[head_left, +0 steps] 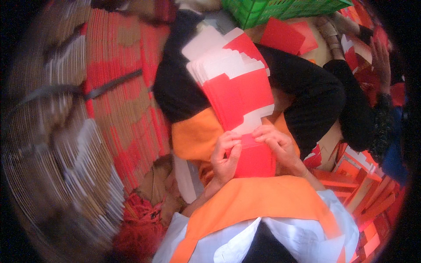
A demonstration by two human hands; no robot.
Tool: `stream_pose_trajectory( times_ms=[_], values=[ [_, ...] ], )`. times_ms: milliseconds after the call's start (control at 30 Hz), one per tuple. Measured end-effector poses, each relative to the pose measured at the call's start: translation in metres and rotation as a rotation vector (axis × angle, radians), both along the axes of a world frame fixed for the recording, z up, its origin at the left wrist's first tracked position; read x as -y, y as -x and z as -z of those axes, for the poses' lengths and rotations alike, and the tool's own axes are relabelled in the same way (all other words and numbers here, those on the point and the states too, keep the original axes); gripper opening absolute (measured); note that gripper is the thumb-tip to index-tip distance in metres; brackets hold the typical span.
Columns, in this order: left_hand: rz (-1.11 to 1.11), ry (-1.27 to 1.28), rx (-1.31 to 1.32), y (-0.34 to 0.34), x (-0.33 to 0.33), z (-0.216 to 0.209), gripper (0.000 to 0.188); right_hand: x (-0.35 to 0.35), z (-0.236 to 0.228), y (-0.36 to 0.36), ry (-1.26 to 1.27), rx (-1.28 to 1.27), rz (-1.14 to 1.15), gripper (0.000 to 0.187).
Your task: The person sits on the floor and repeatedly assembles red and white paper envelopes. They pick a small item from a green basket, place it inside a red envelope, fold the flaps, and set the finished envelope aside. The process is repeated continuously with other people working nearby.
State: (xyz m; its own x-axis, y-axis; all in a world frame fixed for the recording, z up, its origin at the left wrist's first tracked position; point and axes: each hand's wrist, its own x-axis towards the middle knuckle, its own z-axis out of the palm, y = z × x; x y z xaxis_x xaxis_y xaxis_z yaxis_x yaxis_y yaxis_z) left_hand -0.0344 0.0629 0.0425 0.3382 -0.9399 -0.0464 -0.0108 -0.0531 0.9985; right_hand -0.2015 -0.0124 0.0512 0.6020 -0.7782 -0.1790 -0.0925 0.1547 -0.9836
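Observation:
Both hands are at a red paper envelope (255, 161) that lies flat in front of my orange apron (258, 197). With thumb and curled fingers, my left hand (226, 157) pinches its upper left edge. At the upper right edge, the fingers of my right hand (280, 147) are bent and pressed on the paper near a crease. Just beyond my fingertips begins a long fanned stack of red paper envelopes (250, 90) with white flaps, resting across my lap between black-trousered legs. Where the held piece meets the stack is partly hidden by my fingers.
Strapped bundles of red, brown and white card (118, 57) rise at the left, blurred. A green plastic crate (263, 11) stands at the far side, near loose red sheets (285, 36). Another person's hand (380, 59) shows at the right. Red paper bundles (368, 188) lie lower right.

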Motion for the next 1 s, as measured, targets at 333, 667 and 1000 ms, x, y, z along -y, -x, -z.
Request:
stream_pose_trajectory(
  times_ms=[333,667,1000],
  values=[
    [0.024,-0.022,0.040,0.001,-0.008,0.003,0.007,0.007,-0.005,0.014,0.057,-0.026,-0.127,0.017],
    [0.092,0.014,-0.062,-0.006,0.012,0.009,0.009,0.049,-0.040,0.021,0.172,-0.213,-0.322,0.019],
    [-0.181,-0.120,0.159,-0.030,0.069,0.065,0.067,0.225,-0.050,0.123,0.346,-0.266,0.799,0.036]
  ],
)
